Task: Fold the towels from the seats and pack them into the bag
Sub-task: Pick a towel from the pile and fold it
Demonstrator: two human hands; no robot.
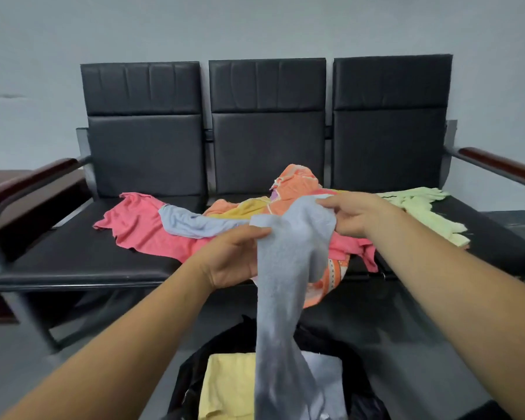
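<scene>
Our left hand (231, 256) and right hand (352, 215) each pinch the grey towel (288, 268), fingers curled on its top edge, above the black bag (191, 374), which holds a folded yellow towel (228, 386).

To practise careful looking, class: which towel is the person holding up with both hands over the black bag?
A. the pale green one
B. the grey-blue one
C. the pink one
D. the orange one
B: the left hand and right hand both grip the grey-blue towel, which hangs over the black bag, while the pink towel, orange towel and pale green towel lie on the seats.
</scene>
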